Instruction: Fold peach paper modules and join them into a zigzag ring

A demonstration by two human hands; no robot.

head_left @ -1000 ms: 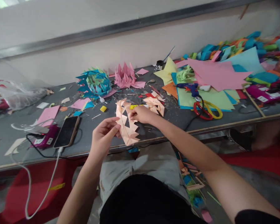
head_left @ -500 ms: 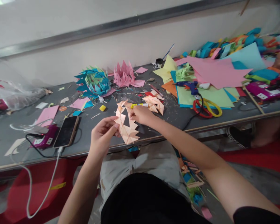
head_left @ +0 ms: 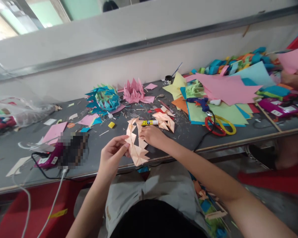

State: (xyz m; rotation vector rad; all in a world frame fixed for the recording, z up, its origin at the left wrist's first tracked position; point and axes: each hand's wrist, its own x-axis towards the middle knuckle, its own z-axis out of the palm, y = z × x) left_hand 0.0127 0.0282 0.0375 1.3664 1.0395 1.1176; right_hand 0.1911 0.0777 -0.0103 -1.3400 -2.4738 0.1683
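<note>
A peach strip of folded, pointed paper curves into a loop at the table's front edge. My left hand pinches its left side between thumb and fingers. My right hand has its fingers closed on the loop's right side, hiding part of it. Just beyond the right hand lies a yellow and white glue stick, which looks like it rests on the table. A second piece of folded peach paper is to the right of the glue stick. The yellow cap sits apart on the left.
Blue-green and pink pointed paper rings stand at the back. A glue gun, scissors and coloured sheets lie right. On the left are a purple power strip and a blurred-out phone. Another person's hand shows far right.
My view has tilted up, so the table sits lower in the picture and more wall shows. Both hands keep nearly the same hold on the peach paper.
</note>
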